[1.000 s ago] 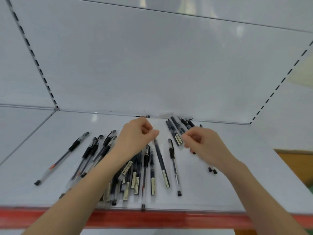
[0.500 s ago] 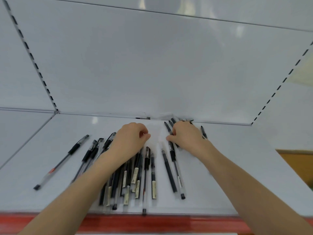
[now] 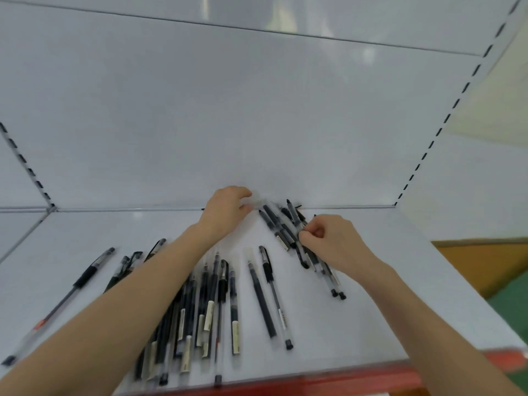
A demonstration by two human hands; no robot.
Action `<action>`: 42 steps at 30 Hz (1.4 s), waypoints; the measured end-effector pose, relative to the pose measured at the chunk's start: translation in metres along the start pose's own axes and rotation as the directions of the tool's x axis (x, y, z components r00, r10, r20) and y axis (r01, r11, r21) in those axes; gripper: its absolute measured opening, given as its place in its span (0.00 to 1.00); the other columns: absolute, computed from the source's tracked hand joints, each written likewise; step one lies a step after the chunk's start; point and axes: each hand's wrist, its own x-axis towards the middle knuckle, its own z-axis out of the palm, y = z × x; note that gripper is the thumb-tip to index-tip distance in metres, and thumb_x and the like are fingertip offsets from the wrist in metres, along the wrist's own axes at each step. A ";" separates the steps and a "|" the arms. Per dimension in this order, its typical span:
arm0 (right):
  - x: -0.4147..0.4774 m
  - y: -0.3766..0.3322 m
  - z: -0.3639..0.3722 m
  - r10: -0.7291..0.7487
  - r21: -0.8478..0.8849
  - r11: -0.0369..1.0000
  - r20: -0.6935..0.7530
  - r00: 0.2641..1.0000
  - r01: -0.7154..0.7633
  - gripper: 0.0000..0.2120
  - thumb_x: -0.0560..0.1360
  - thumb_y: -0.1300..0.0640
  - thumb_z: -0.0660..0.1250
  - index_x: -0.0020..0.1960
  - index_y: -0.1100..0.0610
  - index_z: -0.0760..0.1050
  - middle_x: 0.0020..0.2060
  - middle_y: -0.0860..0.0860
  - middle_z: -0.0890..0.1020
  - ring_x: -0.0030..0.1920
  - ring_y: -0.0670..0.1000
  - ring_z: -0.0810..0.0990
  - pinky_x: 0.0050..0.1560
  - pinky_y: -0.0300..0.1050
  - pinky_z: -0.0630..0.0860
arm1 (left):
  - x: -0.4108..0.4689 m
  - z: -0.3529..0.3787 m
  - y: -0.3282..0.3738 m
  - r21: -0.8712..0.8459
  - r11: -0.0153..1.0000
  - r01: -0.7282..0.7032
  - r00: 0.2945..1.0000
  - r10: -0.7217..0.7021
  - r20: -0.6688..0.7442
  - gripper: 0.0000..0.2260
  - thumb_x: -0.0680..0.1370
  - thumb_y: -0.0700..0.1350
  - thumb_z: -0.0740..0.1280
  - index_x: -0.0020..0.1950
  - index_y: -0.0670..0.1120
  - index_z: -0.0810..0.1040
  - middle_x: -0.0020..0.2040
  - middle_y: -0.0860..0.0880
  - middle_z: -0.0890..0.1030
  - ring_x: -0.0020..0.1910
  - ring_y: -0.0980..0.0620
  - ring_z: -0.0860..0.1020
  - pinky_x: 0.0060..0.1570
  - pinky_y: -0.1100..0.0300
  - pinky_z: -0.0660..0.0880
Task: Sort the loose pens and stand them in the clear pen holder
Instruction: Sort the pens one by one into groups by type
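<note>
My right hand (image 3: 328, 242) pinches pens in the slanted bundle (image 3: 281, 230), fingers curled round them, far back from the red front edge (image 3: 314, 382) of the white shelf (image 3: 400, 295). The bundle's long axis runs diagonally: its far ends lean left, and its near ends point toward the right end of the red front edge. My left hand (image 3: 228, 210) sits farther still from that edge, up against the back wall (image 3: 257, 124), with its fingers curled. I cannot tell whether it holds anything, since the spot beside it is blurred. The main heap (image 3: 210, 307) lies closest to the red front edge, its pens running almost straight away from it, the beige labels at their near ends. Just right of the heap a pair of pens (image 3: 270, 292) lies side by side, tilted slightly, with the near ends drifting right. Toward the left end of the red front edge a single pen (image 3: 85, 277) slants the other way, its far end leaning right. Slotted uprights (image 3: 445, 121) flank the wall, and a green floor (image 3: 514, 307) shows past the right end.
</note>
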 end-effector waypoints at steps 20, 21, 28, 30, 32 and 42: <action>-0.031 0.000 -0.023 -0.083 0.384 0.916 -0.102 0.991 0.116 0.07 0.74 0.60 0.63 0.38 0.52 0.72 0.27 0.47 0.82 0.21 0.40 0.68 0.25 0.31 0.67 | -0.017 -0.033 0.038 -0.716 0.697 0.045 0.998 -0.060 0.004 0.11 0.78 0.38 0.61 0.54 0.53 0.76 0.35 0.51 0.80 0.36 0.57 0.79 0.43 0.64 0.76; -0.033 -0.005 -0.024 -0.106 0.398 0.906 -0.114 0.988 0.143 0.08 0.74 0.61 0.63 0.38 0.52 0.73 0.26 0.46 0.81 0.21 0.40 0.68 0.24 0.31 0.67 | -0.024 -0.039 0.041 -0.792 0.606 0.070 0.997 -0.064 0.039 0.12 0.79 0.38 0.60 0.55 0.55 0.75 0.33 0.52 0.80 0.36 0.57 0.80 0.44 0.64 0.77; -0.051 -0.039 -0.014 -0.242 0.470 0.839 -0.132 0.961 0.275 0.03 0.71 0.52 0.64 0.38 0.48 0.73 0.20 0.50 0.69 0.24 0.47 0.66 0.26 0.37 0.65 | -0.053 -0.067 0.050 -0.953 0.285 0.107 0.982 -0.177 0.057 0.06 0.78 0.39 0.62 0.51 0.48 0.75 0.30 0.52 0.80 0.36 0.53 0.82 0.42 0.62 0.79; -0.055 -0.045 -0.010 -0.286 0.454 0.834 -0.127 0.950 0.312 0.02 0.70 0.50 0.63 0.39 0.46 0.73 0.20 0.50 0.68 0.23 0.46 0.65 0.27 0.35 0.66 | -0.057 -0.069 0.051 -0.970 0.228 0.089 0.974 -0.226 0.036 0.04 0.78 0.39 0.62 0.51 0.46 0.74 0.30 0.52 0.80 0.35 0.53 0.81 0.41 0.62 0.80; -0.058 -0.050 -0.008 -0.314 0.443 0.831 -0.126 0.941 0.336 0.03 0.72 0.51 0.64 0.39 0.47 0.73 0.19 0.48 0.67 0.23 0.44 0.65 0.27 0.33 0.66 | -0.062 -0.071 0.050 -0.978 0.199 0.063 0.970 -0.245 0.013 0.04 0.77 0.39 0.63 0.51 0.45 0.73 0.30 0.51 0.81 0.35 0.53 0.81 0.41 0.62 0.80; -0.059 -0.058 -0.006 -0.301 0.446 0.838 -0.104 0.948 0.315 0.08 0.74 0.56 0.65 0.37 0.48 0.73 0.19 0.49 0.68 0.23 0.46 0.65 0.28 0.35 0.66 | -0.077 -0.072 0.058 -0.972 0.232 0.025 0.976 -0.215 -0.026 0.03 0.76 0.40 0.64 0.50 0.44 0.74 0.35 0.48 0.82 0.40 0.49 0.81 0.45 0.59 0.80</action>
